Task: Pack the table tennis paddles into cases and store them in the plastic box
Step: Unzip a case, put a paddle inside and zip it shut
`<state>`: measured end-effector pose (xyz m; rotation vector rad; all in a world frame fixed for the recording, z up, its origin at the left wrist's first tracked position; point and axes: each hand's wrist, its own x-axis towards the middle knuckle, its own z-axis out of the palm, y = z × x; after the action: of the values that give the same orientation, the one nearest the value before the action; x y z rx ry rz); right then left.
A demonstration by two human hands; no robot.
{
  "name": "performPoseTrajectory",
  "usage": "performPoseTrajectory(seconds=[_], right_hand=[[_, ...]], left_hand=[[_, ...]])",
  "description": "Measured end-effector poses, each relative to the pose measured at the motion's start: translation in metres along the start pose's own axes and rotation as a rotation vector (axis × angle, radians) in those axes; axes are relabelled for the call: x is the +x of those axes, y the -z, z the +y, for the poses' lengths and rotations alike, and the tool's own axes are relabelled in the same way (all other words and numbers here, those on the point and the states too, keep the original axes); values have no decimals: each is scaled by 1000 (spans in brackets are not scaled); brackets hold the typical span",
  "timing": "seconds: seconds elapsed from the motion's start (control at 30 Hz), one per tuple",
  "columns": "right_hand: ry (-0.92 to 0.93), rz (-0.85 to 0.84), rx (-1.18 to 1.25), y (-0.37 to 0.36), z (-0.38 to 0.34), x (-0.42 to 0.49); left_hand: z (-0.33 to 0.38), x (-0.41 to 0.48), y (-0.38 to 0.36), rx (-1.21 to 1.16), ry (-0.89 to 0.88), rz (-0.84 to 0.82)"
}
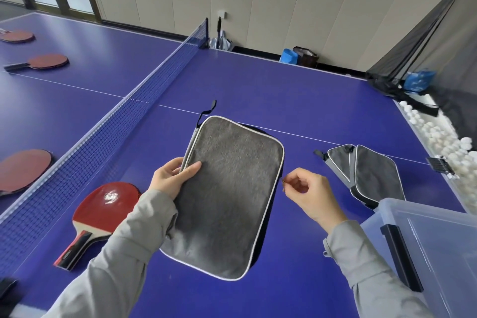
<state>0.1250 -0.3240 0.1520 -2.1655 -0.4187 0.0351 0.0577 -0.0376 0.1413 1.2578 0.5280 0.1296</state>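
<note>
I see the flat rectangular grey fabric case with white piping (227, 196) held up over the blue table tennis table (258, 90), between both hands. The left hand (171, 179) grips its left edge, with the thumb laid over the front face. The right hand (307, 193) has curled fingers and pinches something small at the right edge, I think the zipper pull (283, 181). The case looks light and soft, so I judge it will sag if taken by one corner; the piped edge is the safer place. The red rubber paddle with wooden handle (103, 212) lies on the table beside the net (103, 121). It looks stiff and smooth, and I would take it by the handle. The clear plastic box (382, 214) stands at my right.
</note>
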Motion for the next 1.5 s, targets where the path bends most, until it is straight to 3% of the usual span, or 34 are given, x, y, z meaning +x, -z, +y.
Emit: performPoseTrajectory(seconds=[0.13, 0.4, 0.6, 0.77, 1.07, 1.2, 1.4, 1.5], right_hand=[[90, 73, -34, -16, 7, -14], [68, 227, 8, -49, 24, -64], [-65, 235, 99, -70, 34, -93], [10, 245, 37, -70, 32, -99], [80, 187, 135, -108, 3, -108], [-8, 185, 217, -114, -6, -104], [-264, 30, 443, -105, -4, -99], [-348, 171, 524, -87, 9, -92]], left_hand=[[-1, 11, -11, -25, 26, 133], [-6, 22, -18, -16, 9, 450], [-22, 12, -38, -32, -7, 514], [-27, 10, -48, -56, 89, 596], [-39, 9, -78, -172, 230, 778], [-49, 4, -82, -251, 269, 834], [-58, 10, -65, -163, 302, 791], [-66, 13, -45, -94, 279, 681]])
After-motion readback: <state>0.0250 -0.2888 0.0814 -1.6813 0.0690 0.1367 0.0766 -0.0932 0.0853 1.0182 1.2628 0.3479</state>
